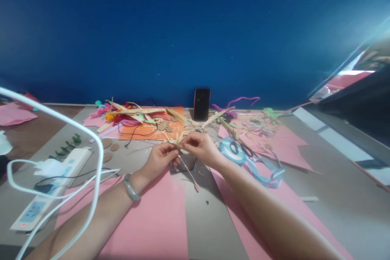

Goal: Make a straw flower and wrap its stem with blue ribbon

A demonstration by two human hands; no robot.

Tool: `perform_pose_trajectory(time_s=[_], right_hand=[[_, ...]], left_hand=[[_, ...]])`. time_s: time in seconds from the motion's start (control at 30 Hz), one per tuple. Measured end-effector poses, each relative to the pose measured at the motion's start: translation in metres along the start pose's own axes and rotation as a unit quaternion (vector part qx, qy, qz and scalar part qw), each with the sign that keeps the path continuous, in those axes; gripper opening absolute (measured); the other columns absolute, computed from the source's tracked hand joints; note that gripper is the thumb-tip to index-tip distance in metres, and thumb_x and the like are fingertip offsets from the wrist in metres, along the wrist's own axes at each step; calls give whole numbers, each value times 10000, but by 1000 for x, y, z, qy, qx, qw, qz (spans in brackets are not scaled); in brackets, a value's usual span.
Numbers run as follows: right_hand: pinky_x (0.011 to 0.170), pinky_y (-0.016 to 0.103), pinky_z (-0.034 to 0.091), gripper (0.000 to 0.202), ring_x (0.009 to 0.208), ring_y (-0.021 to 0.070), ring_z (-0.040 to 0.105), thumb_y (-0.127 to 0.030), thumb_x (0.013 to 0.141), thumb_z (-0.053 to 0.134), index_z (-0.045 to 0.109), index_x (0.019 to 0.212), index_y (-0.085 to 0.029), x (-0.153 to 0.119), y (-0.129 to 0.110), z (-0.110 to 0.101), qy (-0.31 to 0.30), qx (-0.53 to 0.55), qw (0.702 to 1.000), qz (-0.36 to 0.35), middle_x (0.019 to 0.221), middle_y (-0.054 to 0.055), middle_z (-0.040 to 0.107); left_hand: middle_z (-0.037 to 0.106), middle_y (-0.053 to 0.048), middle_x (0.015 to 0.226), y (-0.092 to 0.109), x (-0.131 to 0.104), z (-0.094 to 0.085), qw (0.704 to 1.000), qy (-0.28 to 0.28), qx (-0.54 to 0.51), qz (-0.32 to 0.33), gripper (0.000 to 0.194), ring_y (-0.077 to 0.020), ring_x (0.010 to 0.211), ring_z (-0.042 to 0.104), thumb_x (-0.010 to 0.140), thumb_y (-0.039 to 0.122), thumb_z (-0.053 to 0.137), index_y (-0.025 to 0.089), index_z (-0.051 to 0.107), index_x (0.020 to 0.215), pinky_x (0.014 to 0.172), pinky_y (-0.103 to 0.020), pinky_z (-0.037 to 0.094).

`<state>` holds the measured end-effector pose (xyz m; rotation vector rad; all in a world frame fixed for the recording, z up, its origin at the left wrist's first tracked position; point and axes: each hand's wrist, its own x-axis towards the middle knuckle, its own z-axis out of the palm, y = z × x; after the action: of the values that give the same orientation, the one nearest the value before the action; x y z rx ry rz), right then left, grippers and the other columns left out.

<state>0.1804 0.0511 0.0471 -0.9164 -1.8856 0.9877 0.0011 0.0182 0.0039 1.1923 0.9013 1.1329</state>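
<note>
Near the middle of the table, my left hand pinches a small bundle of pale dried husk strips. Its fingers are closed around the base of the bundle. My right hand meets it from the right, thumb and fingertips pressed together on the same husk piece. From between the hands a thin stem slants down toward me, with a small pinkish tip. Behind the hands, more long husk strips lie across an orange sheet. A green bangle circles the left wrist.
A dark phone stands upright against the blue wall. Blue ribbon and dark-handled scissors lie right. Pink sheets cover the front. At left are a power strip, a white cable looping up, and round wooden discs.
</note>
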Motion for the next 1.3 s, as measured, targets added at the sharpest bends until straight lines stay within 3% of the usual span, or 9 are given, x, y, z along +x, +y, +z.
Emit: perform_pose_trajectory(time_s=[0.37, 0.53, 1.3], right_hand=[[564, 237, 401, 136, 608, 128, 542, -261, 790, 685, 684, 719, -144, -1, 1, 1, -1, 26, 1000, 8, 663, 27, 641], [554, 226, 395, 93, 595, 119, 540, -218, 775, 683, 695, 714, -148, 0, 3, 3, 10, 13, 1000, 8, 654, 15, 634], [585, 204, 379, 76, 590, 101, 507, -127, 788, 647, 676, 729, -165, -4, 1, 8, 19, -81, 995, -54, 622, -21, 573]], left_hand=[[688, -42, 617, -9, 2, -1, 999, 7, -25, -19, 224, -133, 520, 631, 775, 319, 719, 113, 686, 857, 524, -240, 513], [688, -34, 630, -12, 1, -1, 1000, 2, -4, 4, 194, -131, 556, 639, 795, 298, 701, 126, 683, 883, 561, -236, 519], [679, -29, 649, -5, -3, -2, 995, 21, 101, 2, 254, -148, 568, 637, 837, 381, 635, 131, 678, 854, 553, -250, 519]])
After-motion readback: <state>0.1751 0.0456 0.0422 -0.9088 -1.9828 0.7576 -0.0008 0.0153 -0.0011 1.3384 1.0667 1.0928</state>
